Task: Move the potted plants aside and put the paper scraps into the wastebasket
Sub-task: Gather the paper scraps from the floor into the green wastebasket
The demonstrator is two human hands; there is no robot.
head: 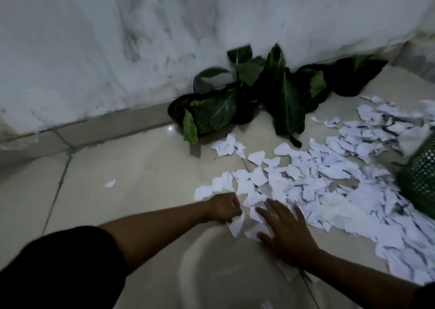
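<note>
gathering scraps, plants already at the wall

i take the wastebasket [421, 179] as my landmark: green, mesh-sided, lying at the right edge of view on the floor [141, 167]. the paper scraps [329, 179] spread out from it toward me and to its left in a wide white drift, some touching its side. the potted plants [247, 96] stand beyond it and to its left, in a row against the wall [117, 49], so i judge the moving step done and the collecting step in hand.

my left hand [226, 207] works at the drift's far end from the basket, its fingers curled tight round a scrap that pokes out below the fist. my right hand [284, 228] lies nearer the basket, fingers spread flat on the scraps, pressing them down.

next, i judge, comes raking the loose pieces into a bunch under the right palm, then carrying both handfuls across to the basket's mouth, which i cannot see from here.
</note>
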